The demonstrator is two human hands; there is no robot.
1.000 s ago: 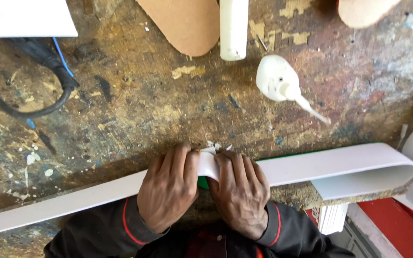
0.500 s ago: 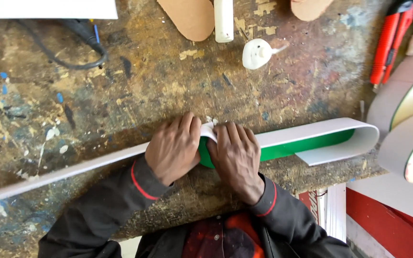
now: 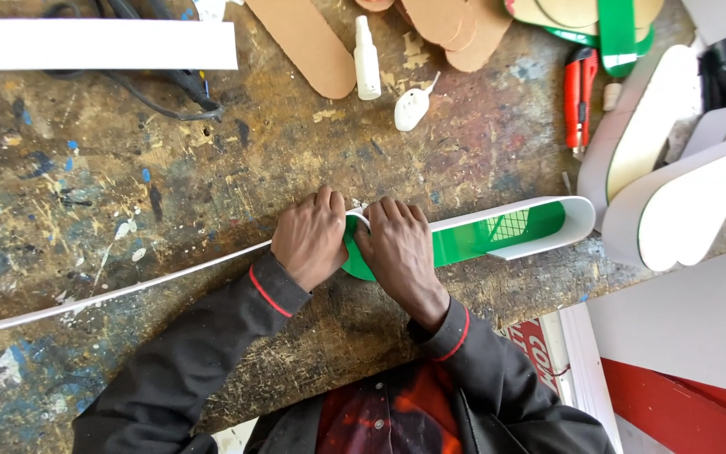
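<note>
Left hand [image 3: 310, 238] and right hand [image 3: 398, 244] press closed, side by side, on a long white-and-green strip [image 3: 497, 233] lying across the bench [image 3: 128, 193]. It looks light and bendy; best pinched at its edges.

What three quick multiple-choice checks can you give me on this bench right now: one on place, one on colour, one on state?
1. Where does the red utility knife lie?
A. upper right of the bench
B. between the hands
C. lower left corner

2. What colour is the inner face of the bent strip?
A. blue
B. green
C. yellow

3. How do the left hand and right hand stand?
A. both lifted off the strip
B. one holds the knife
C. both press on the strip, side by side

Answers: A, the knife sits by the white forms at upper right; B, green shows inside the white strip; C, both hands rest on the strip.
</note>
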